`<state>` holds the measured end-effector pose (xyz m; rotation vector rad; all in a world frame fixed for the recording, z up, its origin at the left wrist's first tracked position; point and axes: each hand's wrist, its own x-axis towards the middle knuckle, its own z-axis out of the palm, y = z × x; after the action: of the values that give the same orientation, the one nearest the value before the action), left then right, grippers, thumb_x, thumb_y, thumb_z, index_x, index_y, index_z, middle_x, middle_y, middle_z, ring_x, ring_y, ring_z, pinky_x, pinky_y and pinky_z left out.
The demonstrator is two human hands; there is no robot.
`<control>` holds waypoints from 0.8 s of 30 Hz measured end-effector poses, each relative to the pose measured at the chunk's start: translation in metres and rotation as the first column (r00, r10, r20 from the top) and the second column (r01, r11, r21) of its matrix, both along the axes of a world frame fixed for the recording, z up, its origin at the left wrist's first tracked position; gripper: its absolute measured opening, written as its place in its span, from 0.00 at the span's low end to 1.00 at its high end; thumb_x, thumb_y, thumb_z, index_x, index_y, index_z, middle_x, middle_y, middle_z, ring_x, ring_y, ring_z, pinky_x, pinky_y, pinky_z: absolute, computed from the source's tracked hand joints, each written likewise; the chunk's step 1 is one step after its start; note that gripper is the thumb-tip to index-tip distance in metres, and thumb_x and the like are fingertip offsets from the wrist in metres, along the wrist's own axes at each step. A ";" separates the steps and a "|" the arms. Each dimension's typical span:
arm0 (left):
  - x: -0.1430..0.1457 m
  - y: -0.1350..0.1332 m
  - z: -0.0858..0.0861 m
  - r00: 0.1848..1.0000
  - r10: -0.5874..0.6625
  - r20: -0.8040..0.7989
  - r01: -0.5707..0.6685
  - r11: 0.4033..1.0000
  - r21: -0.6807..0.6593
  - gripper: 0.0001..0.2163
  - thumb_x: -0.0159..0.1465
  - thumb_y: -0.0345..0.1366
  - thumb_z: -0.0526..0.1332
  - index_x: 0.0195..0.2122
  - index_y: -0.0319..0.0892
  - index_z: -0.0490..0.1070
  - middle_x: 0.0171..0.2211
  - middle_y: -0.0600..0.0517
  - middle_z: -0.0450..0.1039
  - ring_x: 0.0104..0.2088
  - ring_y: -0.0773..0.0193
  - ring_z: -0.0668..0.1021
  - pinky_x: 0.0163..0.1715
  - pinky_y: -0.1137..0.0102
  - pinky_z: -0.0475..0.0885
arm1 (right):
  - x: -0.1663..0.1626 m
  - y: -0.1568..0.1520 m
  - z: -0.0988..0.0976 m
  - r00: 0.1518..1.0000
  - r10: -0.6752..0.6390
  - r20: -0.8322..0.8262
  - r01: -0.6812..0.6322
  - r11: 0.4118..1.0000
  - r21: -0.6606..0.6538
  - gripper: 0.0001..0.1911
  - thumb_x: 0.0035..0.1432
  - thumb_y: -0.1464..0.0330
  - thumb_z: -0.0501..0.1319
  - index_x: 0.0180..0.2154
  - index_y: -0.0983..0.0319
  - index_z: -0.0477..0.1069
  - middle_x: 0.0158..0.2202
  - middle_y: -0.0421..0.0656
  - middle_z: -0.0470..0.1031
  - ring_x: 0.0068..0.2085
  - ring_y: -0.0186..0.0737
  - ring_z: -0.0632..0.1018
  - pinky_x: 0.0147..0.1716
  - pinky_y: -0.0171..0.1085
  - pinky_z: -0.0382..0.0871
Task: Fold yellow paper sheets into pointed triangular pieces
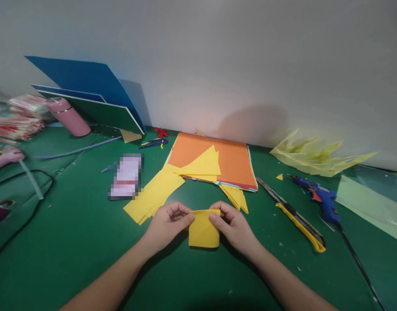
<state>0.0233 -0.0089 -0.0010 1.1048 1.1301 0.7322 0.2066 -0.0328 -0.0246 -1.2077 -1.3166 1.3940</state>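
Head view: left hand (166, 222) and right hand (235, 224) pinch upper corners of folded yellow paper square (203, 233), centred toward near edge of green tabletop (198, 280). Likely light, thin, easily creased; best held by corners.

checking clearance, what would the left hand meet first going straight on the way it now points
Likely the right hand, just beyond the folded rectangular yellow paper the left hand pinches; depth is unclear.
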 end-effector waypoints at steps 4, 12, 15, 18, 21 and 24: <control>-0.002 0.000 0.001 1.000 -0.008 0.028 0.008 1.000 0.005 0.13 0.45 0.41 0.70 0.22 0.40 0.68 0.19 0.56 0.70 0.22 0.69 0.71 0.25 0.73 0.68 | 0.000 0.000 0.001 0.999 -0.017 -0.028 0.017 1.000 -0.006 0.22 0.50 0.48 0.61 0.28 0.60 0.63 0.22 0.35 0.63 0.24 0.32 0.64 0.23 0.31 0.59; -0.003 -0.001 0.000 0.997 0.026 0.076 -0.027 1.000 0.005 0.14 0.44 0.43 0.71 0.21 0.40 0.69 0.20 0.55 0.70 0.23 0.69 0.70 0.26 0.73 0.66 | 0.001 0.001 0.003 0.998 -0.003 -0.061 0.002 1.000 -0.003 0.24 0.51 0.46 0.59 0.27 0.60 0.62 0.22 0.35 0.62 0.24 0.32 0.64 0.23 0.31 0.59; -0.002 -0.001 0.001 0.995 0.035 0.093 -0.034 0.999 -0.012 0.15 0.43 0.43 0.72 0.20 0.40 0.69 0.21 0.55 0.71 0.23 0.69 0.70 0.26 0.73 0.66 | 0.002 0.001 0.001 0.998 -0.009 -0.063 0.010 1.000 0.014 0.23 0.52 0.46 0.59 0.27 0.60 0.62 0.23 0.36 0.62 0.25 0.33 0.64 0.24 0.31 0.60; -0.002 0.000 0.003 0.992 0.064 0.107 -0.062 0.998 -0.026 0.15 0.42 0.43 0.72 0.20 0.40 0.68 0.20 0.55 0.70 0.22 0.70 0.69 0.26 0.73 0.65 | 0.004 0.000 -0.003 0.995 0.008 -0.101 -0.004 0.999 0.044 0.20 0.54 0.48 0.60 0.34 0.58 0.64 0.26 0.37 0.64 0.27 0.34 0.67 0.26 0.32 0.63; -0.004 0.002 0.003 0.987 0.088 0.135 -0.082 0.995 -0.052 0.15 0.42 0.42 0.72 0.19 0.40 0.67 0.18 0.57 0.68 0.21 0.71 0.68 0.24 0.74 0.63 | 0.006 -0.002 -0.005 0.989 0.029 -0.146 -0.013 0.994 0.108 0.18 0.55 0.51 0.60 0.41 0.55 0.62 0.32 0.38 0.66 0.32 0.36 0.70 0.31 0.34 0.66; -0.006 0.003 0.002 0.988 0.066 0.143 -0.056 0.996 -0.069 0.15 0.42 0.42 0.72 0.19 0.40 0.66 0.17 0.58 0.66 0.20 0.72 0.67 0.23 0.75 0.62 | 0.007 -0.004 -0.007 0.986 0.103 -0.132 -0.085 0.987 0.135 0.16 0.54 0.54 0.63 0.38 0.55 0.62 0.35 0.39 0.65 0.34 0.35 0.70 0.33 0.34 0.66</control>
<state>0.0177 -0.0058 0.0005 0.9504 1.0601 0.8058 0.2132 -0.0367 -0.0314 -0.9564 -1.3589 1.4094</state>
